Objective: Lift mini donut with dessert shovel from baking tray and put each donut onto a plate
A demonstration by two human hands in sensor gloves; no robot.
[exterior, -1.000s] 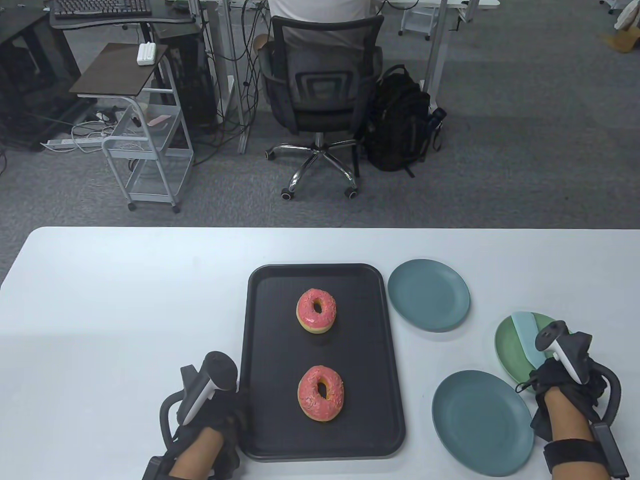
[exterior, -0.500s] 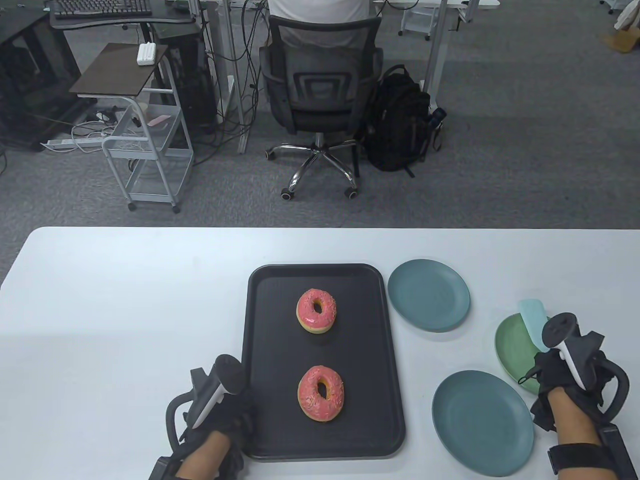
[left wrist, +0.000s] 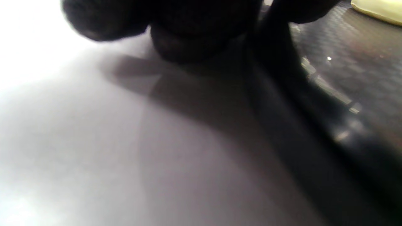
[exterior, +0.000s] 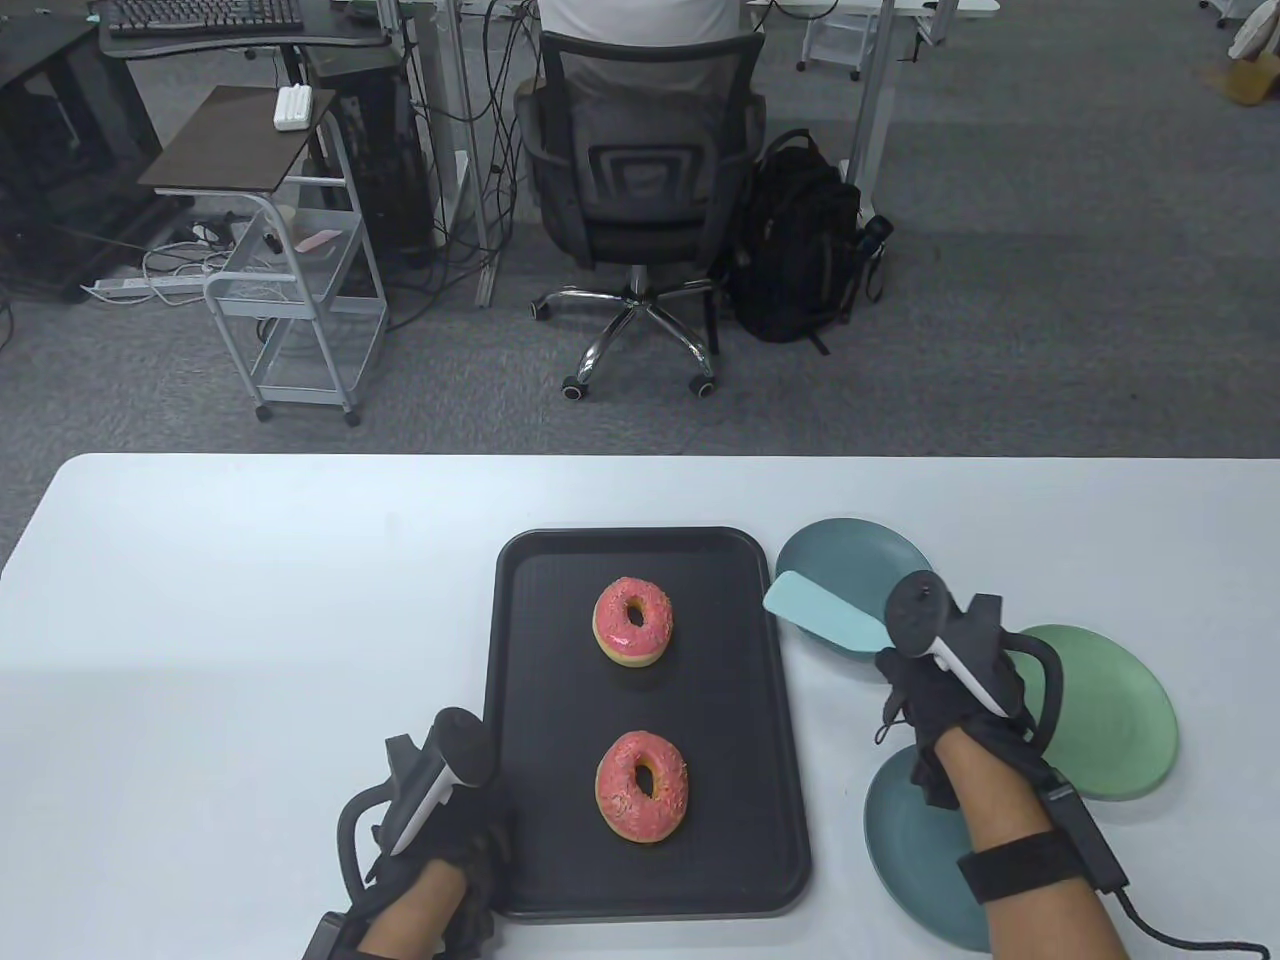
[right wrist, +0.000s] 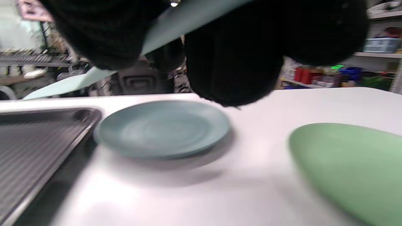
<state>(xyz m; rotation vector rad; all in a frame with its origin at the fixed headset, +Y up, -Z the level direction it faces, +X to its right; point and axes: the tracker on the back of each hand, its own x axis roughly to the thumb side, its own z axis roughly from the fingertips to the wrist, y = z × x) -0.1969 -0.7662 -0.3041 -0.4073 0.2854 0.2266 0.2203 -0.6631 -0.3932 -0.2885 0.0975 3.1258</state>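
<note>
Two pink-frosted donuts lie on the black baking tray point(exterior: 640, 541): a far donut point(exterior: 633, 620) and a near donut point(exterior: 642, 786). My right hand point(exterior: 940, 690) grips the handle of a light blue dessert shovel point(exterior: 825, 610). Its blade hangs over the far teal plate point(exterior: 850, 552), just right of the tray's far right edge. In the right wrist view the shovel point(right wrist: 176, 25) runs between my gloved fingers point(right wrist: 232, 62). My left hand point(exterior: 465, 835) holds the tray's left rim near its front corner. Dark, blurred fingers point(left wrist: 188, 31) show in the left wrist view.
A second teal plate point(exterior: 905, 840) lies under my right forearm, and a green plate point(exterior: 1115, 720) sits right of that hand. Beyond the table's far edge stand an office chair point(exterior: 640, 170) with a person in it, a backpack point(exterior: 800, 240) and a cart point(exterior: 290, 290).
My right hand has lifted the shovel off the green plate and carried it left, over the far teal plate. My left hand shifted slightly right against the tray.
</note>
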